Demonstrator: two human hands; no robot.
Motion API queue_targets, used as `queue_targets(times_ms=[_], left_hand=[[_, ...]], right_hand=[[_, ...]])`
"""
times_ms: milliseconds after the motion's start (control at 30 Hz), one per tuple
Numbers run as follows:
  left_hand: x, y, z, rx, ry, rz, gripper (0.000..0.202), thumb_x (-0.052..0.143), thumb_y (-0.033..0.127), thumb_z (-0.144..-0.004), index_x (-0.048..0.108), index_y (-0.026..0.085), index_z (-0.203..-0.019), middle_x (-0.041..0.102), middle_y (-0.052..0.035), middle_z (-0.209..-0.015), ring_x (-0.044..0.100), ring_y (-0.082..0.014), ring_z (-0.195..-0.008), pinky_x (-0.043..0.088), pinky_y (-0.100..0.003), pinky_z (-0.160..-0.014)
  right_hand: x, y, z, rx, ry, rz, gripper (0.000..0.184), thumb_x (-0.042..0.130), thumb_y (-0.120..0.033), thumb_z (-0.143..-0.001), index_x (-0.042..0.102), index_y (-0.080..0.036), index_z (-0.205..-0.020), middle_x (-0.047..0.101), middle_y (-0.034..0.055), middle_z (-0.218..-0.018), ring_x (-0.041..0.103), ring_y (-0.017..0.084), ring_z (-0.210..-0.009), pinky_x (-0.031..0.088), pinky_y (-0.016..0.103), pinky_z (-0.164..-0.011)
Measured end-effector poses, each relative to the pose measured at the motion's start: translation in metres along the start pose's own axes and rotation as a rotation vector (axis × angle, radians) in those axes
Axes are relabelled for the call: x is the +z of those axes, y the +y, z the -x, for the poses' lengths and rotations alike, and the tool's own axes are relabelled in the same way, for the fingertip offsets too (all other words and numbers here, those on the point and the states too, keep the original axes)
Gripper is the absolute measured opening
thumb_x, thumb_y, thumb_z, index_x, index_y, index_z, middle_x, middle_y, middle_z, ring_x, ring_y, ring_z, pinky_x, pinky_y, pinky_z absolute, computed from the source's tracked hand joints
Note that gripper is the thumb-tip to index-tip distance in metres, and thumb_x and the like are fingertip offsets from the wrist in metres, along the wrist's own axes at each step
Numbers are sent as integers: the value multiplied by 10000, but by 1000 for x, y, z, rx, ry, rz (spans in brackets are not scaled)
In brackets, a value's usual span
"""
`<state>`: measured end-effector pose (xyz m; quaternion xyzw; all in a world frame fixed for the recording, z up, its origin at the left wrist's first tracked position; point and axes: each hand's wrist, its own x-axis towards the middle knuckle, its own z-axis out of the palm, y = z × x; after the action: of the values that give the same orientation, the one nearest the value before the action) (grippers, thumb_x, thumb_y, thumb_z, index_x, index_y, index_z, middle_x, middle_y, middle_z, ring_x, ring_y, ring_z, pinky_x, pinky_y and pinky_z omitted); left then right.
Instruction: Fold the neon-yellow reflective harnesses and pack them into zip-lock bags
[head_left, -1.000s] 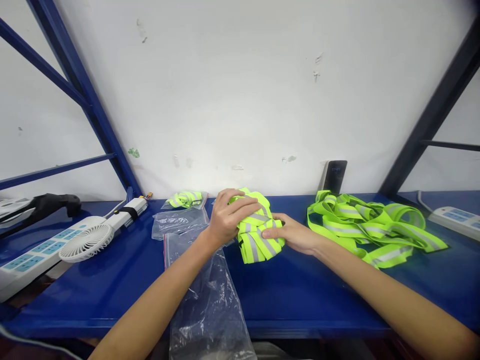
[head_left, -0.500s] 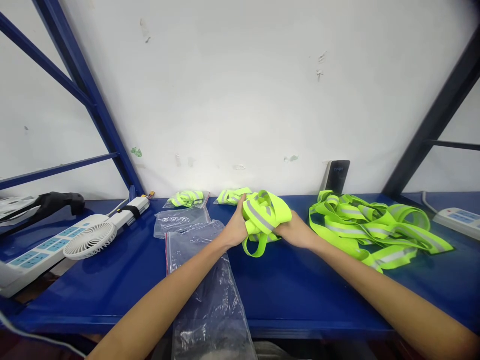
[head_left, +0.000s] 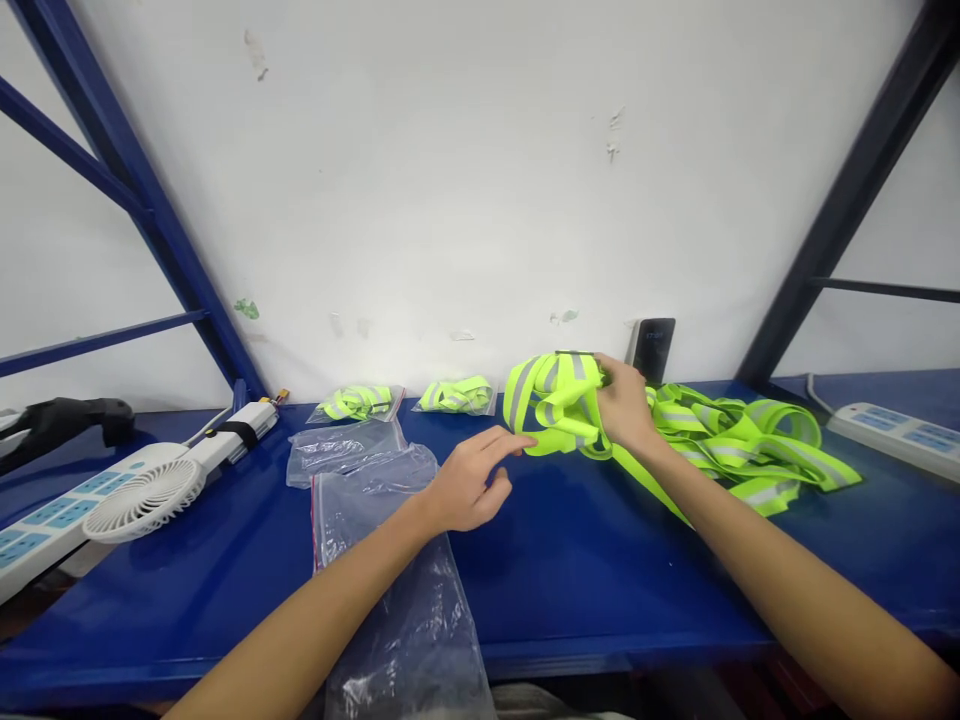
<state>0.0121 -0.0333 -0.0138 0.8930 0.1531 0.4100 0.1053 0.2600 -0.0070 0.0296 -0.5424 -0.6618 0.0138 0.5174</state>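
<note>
The left arm (head_left: 337, 605), bare, slants up and rightward, wrist (head_left: 427, 510) nearly straight; the left hand (head_left: 472, 482) shows its back, index finger (head_left: 516, 442) stretched rightward, thumb (head_left: 493, 490) set apart below it; the right arm (head_left: 772, 540), also bare, slants up and leftward; the right hand (head_left: 626, 405), farther forward, is bent in a grip, its fingertips mostly hidden; the two hands stand apart.

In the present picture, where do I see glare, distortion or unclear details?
Head view: white glints on the large plastic bag; head view: the left power strip seems stretched toward the edge; head view: stripes on the held strap look clear, but the dark screen is unreadable.
</note>
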Motion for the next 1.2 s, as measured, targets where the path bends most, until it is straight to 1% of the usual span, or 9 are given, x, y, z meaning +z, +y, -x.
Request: queue_targets(times_ms=[167, 267, 400, 567, 733, 833, 1000, 1100, 1200], left_hand=[[2, 12, -15, -414, 246, 364, 262, 579, 312, -887, 613, 171, -1105, 651, -76, -975, 621, -189, -904, 515, -298, -795], [1, 16, -25, -567, 236, 566, 408, 690, 425, -811, 638, 164, -1120, 672, -92, -1076, 623, -229, -1004, 504, -307, -834], [6, 17, -27, -747, 176, 726, 364, 782, 411, -715, 656, 139, -922, 702, -52, -869, 654, -195, -814, 499, -297, -754], [8, 15, -22, -695, 246, 822, 243, 707, 283, -740, 491, 174, -720, 674, -16, -768, 610, -136, -701, 448, -255, -680], [2, 11, -22, -740, 341, 908, 308, 651, 232, -712, 561, 187, -1003, 522, 62, -593, 500, -108, -586, 371, -242, -618], [-5, 14, -24, -794, 345, 1027, 345, 645, 375, -720, 645, 137, -969, 429, 52, -541, 411, -106, -540, 364, -264, -598], [-11, 14, -27, -898, 233, 1227, 385, 689, 467, -675, 692, 125, -852, 564, -34, -681, 475, -126, -598, 355, -275, -578], [-7, 9, -23, -864, 157, 1024, 396, 811, 310, -622, 703, 146, -965, 469, 47, -582, 388, -80, -542, 303, -250, -577], [1, 3, -18, -803, 50, 837, 472, 780, 359, -714, 685, 166, -1134, 383, 79, -560, 338, -71, -537, 277, -240, -575]], right_hand=[[-1, -15, 3, -67, 57, 108, 69, 508, -202, -741, 577, -196, -736, 617, 24, -675, 527, 191, -634, 347, 283, -593], [5, -24, 8, -181, 68, 167, 79, 498, -161, -718, 537, -207, -770, 614, 41, -744, 540, 205, -683, 358, 290, -619], [12, -30, 10, -305, 38, 223, 117, 486, -131, -714, 501, -214, -794, 599, 55, -794, 548, 221, -738, 365, 294, -638], [10, -19, 2, -232, 58, 228, 62, 508, -164, -745, 484, -219, -763, 589, 40, -742, 546, 213, -697, 351, 292, -627], [3, -2, -1, -125, 81, 248, 57, 517, -190, -747, 475, -219, -724, 565, 19, -669, 511, 193, -616, 312, 286, -583], [1, 1, 0, -110, 87, 256, 45, 517, -196, -743, 486, -217, -719, 569, 24, -663, 504, 191, -609, 310, 285, -579], [-3, 0, -1, -45, 75, 249, 17, 524, -198, -738, 538, -208, -738, 598, 33, -667, 514, 195, -602, 315, 284, -570], [-9, 2, -3, -11, 109, 228, 54, 525, -187, -727, 566, -202, -758, 598, 32, -654, 508, 193, -582, 322, 286, -563], [-13, 4, -4, 2, 134, 204, 46, 526, -205, -742, 568, -200, -759, 601, 36, -658, 498, 186, -564, 321, 288, -548]])
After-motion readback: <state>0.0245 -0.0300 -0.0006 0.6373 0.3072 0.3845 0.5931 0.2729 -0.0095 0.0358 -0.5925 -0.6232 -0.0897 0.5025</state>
